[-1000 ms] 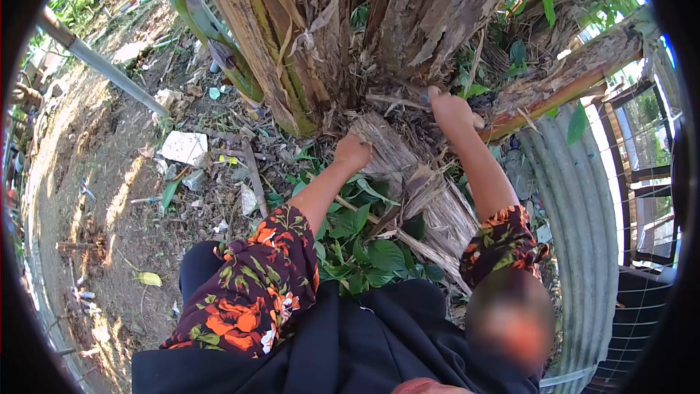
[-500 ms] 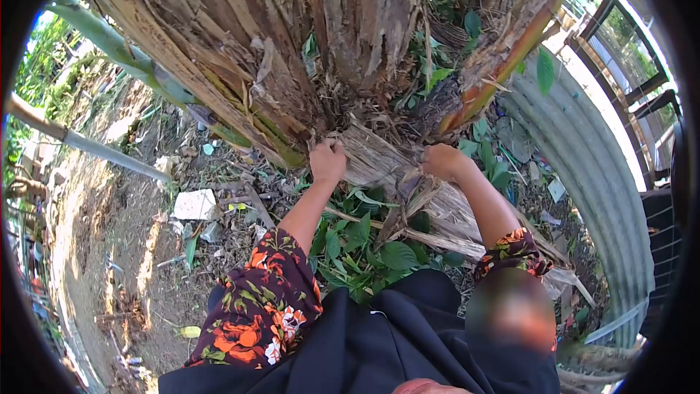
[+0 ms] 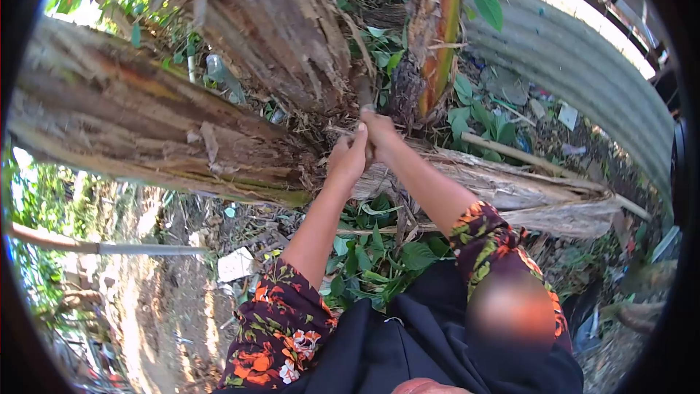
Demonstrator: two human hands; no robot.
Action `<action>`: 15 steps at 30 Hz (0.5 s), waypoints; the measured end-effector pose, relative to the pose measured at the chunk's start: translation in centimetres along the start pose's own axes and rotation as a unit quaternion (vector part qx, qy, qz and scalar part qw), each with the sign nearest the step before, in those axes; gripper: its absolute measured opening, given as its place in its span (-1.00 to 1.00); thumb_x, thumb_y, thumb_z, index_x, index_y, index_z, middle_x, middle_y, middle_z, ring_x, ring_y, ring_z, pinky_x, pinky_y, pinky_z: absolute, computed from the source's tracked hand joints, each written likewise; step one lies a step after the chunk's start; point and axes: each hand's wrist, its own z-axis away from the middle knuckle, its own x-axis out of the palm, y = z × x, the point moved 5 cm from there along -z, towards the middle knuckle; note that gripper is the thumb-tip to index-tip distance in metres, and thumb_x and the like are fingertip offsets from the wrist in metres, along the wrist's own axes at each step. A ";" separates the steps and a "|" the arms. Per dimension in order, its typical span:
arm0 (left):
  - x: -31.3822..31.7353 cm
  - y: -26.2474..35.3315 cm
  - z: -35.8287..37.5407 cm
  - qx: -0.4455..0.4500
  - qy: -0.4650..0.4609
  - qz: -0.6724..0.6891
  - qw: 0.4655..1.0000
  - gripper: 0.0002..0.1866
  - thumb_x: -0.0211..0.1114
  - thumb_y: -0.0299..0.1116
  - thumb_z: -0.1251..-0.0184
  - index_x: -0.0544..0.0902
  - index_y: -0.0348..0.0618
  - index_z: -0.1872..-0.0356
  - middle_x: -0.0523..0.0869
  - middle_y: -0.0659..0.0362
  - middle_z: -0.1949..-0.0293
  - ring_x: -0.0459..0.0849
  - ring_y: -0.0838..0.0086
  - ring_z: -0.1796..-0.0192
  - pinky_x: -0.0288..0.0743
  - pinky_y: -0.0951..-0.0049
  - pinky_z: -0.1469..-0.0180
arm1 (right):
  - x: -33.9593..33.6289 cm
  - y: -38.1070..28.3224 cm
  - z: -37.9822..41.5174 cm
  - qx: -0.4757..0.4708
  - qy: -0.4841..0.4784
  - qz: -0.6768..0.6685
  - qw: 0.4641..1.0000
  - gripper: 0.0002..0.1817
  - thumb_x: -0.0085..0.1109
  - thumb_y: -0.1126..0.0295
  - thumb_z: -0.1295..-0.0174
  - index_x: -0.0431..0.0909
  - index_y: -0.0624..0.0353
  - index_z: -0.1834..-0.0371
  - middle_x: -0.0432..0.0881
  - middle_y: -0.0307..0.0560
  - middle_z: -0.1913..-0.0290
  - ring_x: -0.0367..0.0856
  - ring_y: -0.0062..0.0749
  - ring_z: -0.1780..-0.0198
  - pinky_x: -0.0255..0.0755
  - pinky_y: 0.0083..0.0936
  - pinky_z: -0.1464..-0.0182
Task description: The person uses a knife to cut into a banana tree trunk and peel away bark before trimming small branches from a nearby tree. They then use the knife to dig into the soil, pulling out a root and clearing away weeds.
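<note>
My left hand [image 3: 347,158] and my right hand [image 3: 379,136] meet at the base of a clump of banana stems, fingers closed and overlapping. A narrow dark piece [image 3: 364,92] juts up just beyond my right fingers. What the fingers grip is hidden, and I cannot tell its kind. Ahead of my hands rises a thick brown banana stem [image 3: 273,36] with peeling dry bark. Another stem [image 3: 157,128] leans far out to the left, its base close to my left hand. A flattened dry sheath [image 3: 496,182] runs from under my right forearm to the right.
A reddish-green stem [image 3: 436,36] stands to the right of my hands. Corrugated sheeting [image 3: 576,51] curves along the right side. Green leaves [image 3: 372,248] grow below my hands. A pole [image 3: 109,246] and a white block [image 3: 237,264] are on the left.
My right hand has come leftward off the dry sheath to join my left hand at the stem base. The view has turned, so the left stem now lies nearly level.
</note>
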 end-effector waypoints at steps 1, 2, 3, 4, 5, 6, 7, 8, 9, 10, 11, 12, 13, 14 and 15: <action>-0.2 2.5 1.7 0.052 0.032 -0.100 0.993 -0.35 -0.15 0.14 -0.21 0.40 -0.39 0.09 0.57 -0.11 0.26 0.55 0.19 0.16 0.35 0.34 0.07 | 0.6 0.8 -0.3 0.009 -0.020 -0.037 0.999 -0.66 -0.03 0.15 -0.17 0.38 0.29 0.38 0.46 -0.02 0.48 0.48 -0.26 0.52 0.35 -0.30 0.47; 0.1 2.1 1.4 0.053 0.027 -0.113 0.992 -0.35 -0.15 0.14 -0.21 0.40 -0.39 0.09 0.57 -0.11 0.26 0.55 0.19 0.16 0.35 0.34 0.07 | 1.2 1.5 -0.6 0.017 -0.042 -0.075 0.996 -0.65 -0.02 0.16 -0.16 0.41 0.32 0.38 0.49 0.00 0.44 0.49 -0.25 0.48 0.35 -0.29 0.41; -0.1 1.4 0.9 0.053 0.072 -0.186 0.978 -0.37 -0.23 0.11 -0.23 0.40 -0.37 0.09 0.56 -0.16 0.23 0.53 0.10 0.12 0.34 0.26 0.05 | 1.3 2.5 -1.5 -0.016 -0.025 -0.030 0.999 -0.63 -0.02 0.16 -0.15 0.41 0.34 0.34 0.50 0.02 0.44 0.50 -0.22 0.45 0.34 -0.30 0.37; -0.4 1.0 0.6 0.054 0.115 -0.259 0.957 -0.37 -0.32 0.08 -0.26 0.40 -0.35 0.08 0.54 -0.22 0.20 0.50 0.01 0.09 0.32 0.19 0.03 | 1.3 4.0 -3.0 -0.048 -0.006 0.016 0.999 -0.62 -0.02 0.16 -0.15 0.42 0.36 0.31 0.52 0.05 0.45 0.50 -0.18 0.43 0.34 -0.30 0.32; -0.2 0.9 0.6 0.044 0.093 -0.306 0.946 -0.37 -0.43 0.04 -0.28 0.42 -0.35 0.11 0.52 -0.28 0.22 0.46 -0.11 0.09 0.30 0.08 0.05 | 0.9 6.2 -5.3 -0.069 0.034 0.086 0.993 -0.59 -0.04 0.14 -0.16 0.41 0.38 0.31 0.52 0.14 0.44 0.50 -0.08 0.38 0.32 -0.29 0.29; -0.4 0.3 0.3 0.040 0.088 -0.318 0.943 -0.37 -0.43 0.04 -0.28 0.42 -0.35 0.11 0.52 -0.28 0.22 0.46 -0.11 0.09 0.30 0.08 0.05 | 1.0 6.0 -4.3 -0.061 0.038 0.076 0.995 -0.59 -0.04 0.14 -0.16 0.41 0.38 0.31 0.52 0.14 0.44 0.50 -0.08 0.38 0.32 -0.29 0.29; -0.6 -0.5 0.0 0.030 0.088 -0.337 0.937 -0.36 -0.43 0.04 -0.29 0.44 -0.36 0.13 0.53 -0.28 0.25 0.47 -0.11 0.12 0.31 0.07 0.07 | 1.1 4.4 -2.1 -0.058 0.029 0.107 0.992 -0.59 -0.05 0.13 -0.16 0.41 0.38 0.32 0.52 0.18 0.41 0.50 -0.05 0.35 0.31 -0.28 0.28; -0.6 -1.4 -0.6 0.021 0.087 -0.355 0.931 -0.36 -0.43 0.04 -0.29 0.46 -0.36 0.15 0.54 -0.27 0.28 0.49 -0.11 0.15 0.32 0.07 0.09 | 1.3 3.7 -1.1 -0.057 0.021 0.140 0.988 -0.58 -0.06 0.12 -0.16 0.41 0.39 0.34 0.51 0.22 0.39 0.50 -0.02 0.32 0.31 -0.28 0.26; -0.6 -1.5 -0.7 0.042 0.136 -0.338 0.930 -0.31 -0.44 0.01 -0.31 0.57 -0.39 0.46 0.55 -0.29 0.40 0.49 -0.16 0.22 0.28 0.02 0.12 | 1.6 4.2 -1.8 -0.067 0.018 0.146 0.987 -0.58 -0.07 0.13 -0.17 0.39 0.40 0.34 0.50 0.26 0.35 0.51 0.01 0.29 0.31 -0.26 0.25; -0.4 -1.7 -1.3 0.039 0.133 -0.345 0.928 -0.31 -0.44 0.01 -0.31 0.57 -0.39 0.46 0.55 -0.29 0.40 0.49 -0.16 0.22 0.28 0.02 0.12 | 1.7 4.8 -2.6 -0.061 0.020 0.140 0.988 -0.58 -0.07 0.13 -0.17 0.39 0.40 0.34 0.50 0.26 0.35 0.51 0.01 0.29 0.31 -0.26 0.25; -0.5 -2.0 -1.9 0.007 0.121 -0.355 0.927 -0.30 -0.44 0.01 -0.31 0.57 -0.40 0.49 0.55 -0.28 0.41 0.49 -0.16 0.23 0.29 0.02 0.13 | 1.8 5.1 -3.3 -0.070 0.023 0.153 0.985 -0.58 -0.08 0.13 -0.17 0.38 0.40 0.33 0.50 0.27 0.36 0.51 0.02 0.29 0.31 -0.24 0.26; -0.4 -2.2 -2.3 -0.026 0.110 -0.363 0.925 -0.29 -0.44 0.01 -0.32 0.57 -0.42 0.52 0.55 -0.28 0.42 0.50 -0.16 0.25 0.29 0.02 0.14 | 1.8 5.0 -3.7 -0.078 0.027 0.168 0.982 -0.58 -0.08 0.14 -0.18 0.36 0.40 0.32 0.50 0.27 0.37 0.51 0.04 0.30 0.32 -0.23 0.26; -0.3 -2.2 -2.7 -0.032 0.106 -0.367 0.924 -0.29 -0.44 0.01 -0.32 0.57 -0.42 0.52 0.55 -0.28 0.42 0.50 -0.16 0.25 0.29 0.02 0.14 | 1.8 5.2 -4.1 -0.056 0.007 0.143 0.988 -0.58 -0.09 0.15 -0.18 0.34 0.42 0.28 0.50 0.27 0.39 0.51 0.05 0.30 0.32 -0.22 0.28; 0.0 -2.1 -2.7 -0.037 0.093 -0.365 0.926 -0.30 -0.44 0.00 -0.32 0.57 -0.40 0.50 0.55 -0.28 0.41 0.50 -0.15 0.24 0.31 0.03 0.13 | 1.6 5.1 -4.0 -0.049 0.005 0.140 0.989 -0.58 -0.09 0.15 -0.18 0.34 0.42 0.28 0.50 0.27 0.39 0.51 0.05 0.30 0.32 -0.22 0.28; 0.3 -2.2 -3.0 -0.041 0.078 -0.361 0.929 -0.30 -0.44 0.00 -0.32 0.58 -0.38 0.48 0.55 -0.28 0.39 0.50 -0.15 0.23 0.33 0.04 0.13 | 1.4 4.9 -4.1 -0.042 0.001 0.145 0.988 -0.58 -0.09 0.15 -0.18 0.33 0.42 0.27 0.50 0.25 0.40 0.51 0.02 0.32 0.32 -0.24 0.29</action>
